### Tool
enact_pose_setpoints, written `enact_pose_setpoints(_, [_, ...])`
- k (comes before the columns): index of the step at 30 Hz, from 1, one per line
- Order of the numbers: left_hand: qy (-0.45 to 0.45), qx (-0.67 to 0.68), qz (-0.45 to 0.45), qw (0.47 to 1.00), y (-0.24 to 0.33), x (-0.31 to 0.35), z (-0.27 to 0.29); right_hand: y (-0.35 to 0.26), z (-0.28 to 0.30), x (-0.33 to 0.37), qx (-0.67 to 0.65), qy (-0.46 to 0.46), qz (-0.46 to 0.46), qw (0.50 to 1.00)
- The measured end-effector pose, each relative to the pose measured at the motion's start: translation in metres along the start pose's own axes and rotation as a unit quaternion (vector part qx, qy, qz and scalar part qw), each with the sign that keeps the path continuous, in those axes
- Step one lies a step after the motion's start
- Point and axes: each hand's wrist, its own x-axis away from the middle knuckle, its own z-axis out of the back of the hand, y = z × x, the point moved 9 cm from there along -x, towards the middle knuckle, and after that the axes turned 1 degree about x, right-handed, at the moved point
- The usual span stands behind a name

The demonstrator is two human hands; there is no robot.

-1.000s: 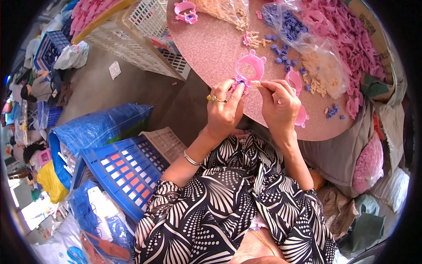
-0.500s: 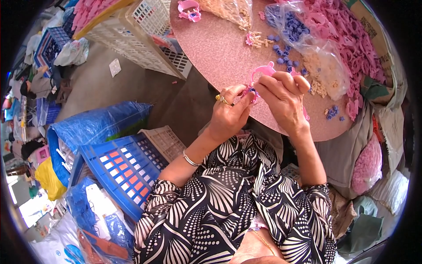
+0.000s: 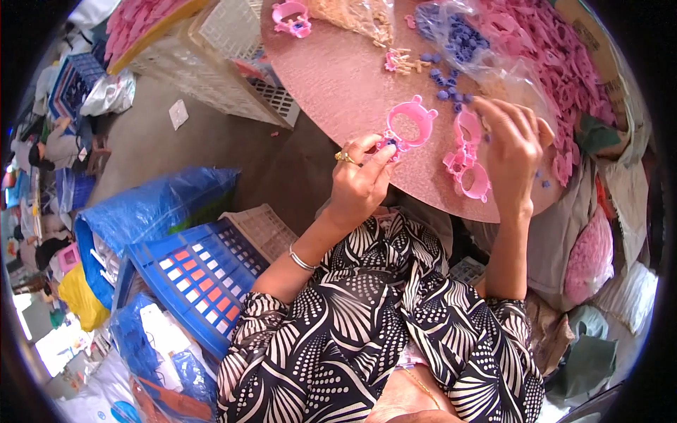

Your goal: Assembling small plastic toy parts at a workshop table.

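My left hand (image 3: 360,180) is closed on a pink plastic ring piece (image 3: 410,125) with small ears, its fingers pinching the lower end where a small blue part sits. The ring stands out over the round table's near left edge. My right hand (image 3: 515,144) is over the table to the right, fingers bent and smeared by motion; whether it holds anything cannot be made out. Just left of that hand lies a joined pair of pink ring pieces (image 3: 464,158). Small blue parts (image 3: 451,90) are scattered beyond, beside a clear bag with more blue parts (image 3: 462,39).
On the pink speckled table (image 3: 328,92) lie a large heap of pink pieces (image 3: 564,77), beige pegs (image 3: 405,62), a bag of beige parts (image 3: 352,17) and another pink ring piece (image 3: 291,19). A pale crate (image 3: 204,84) and a blue basket (image 3: 190,275) stand to the left.
My right hand has moved away from the left hand, to the right. The joined pink pair now shows fully on the table. My left hand still grips the ring piece.
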Motion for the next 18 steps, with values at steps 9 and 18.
enact_pose_setpoints(9, [-0.003, -0.043, 0.012, 0.999, -0.001, -0.004, -0.007, 0.141, -0.025, 0.099, 0.045, -0.075, -0.286, 0.954])
enact_pose_setpoints(18, [-0.018, -0.054, -0.004, 0.998, 0.007, -0.007, -0.014, 0.133, -0.055, 0.116, -0.009, -0.029, -0.276, 0.961])
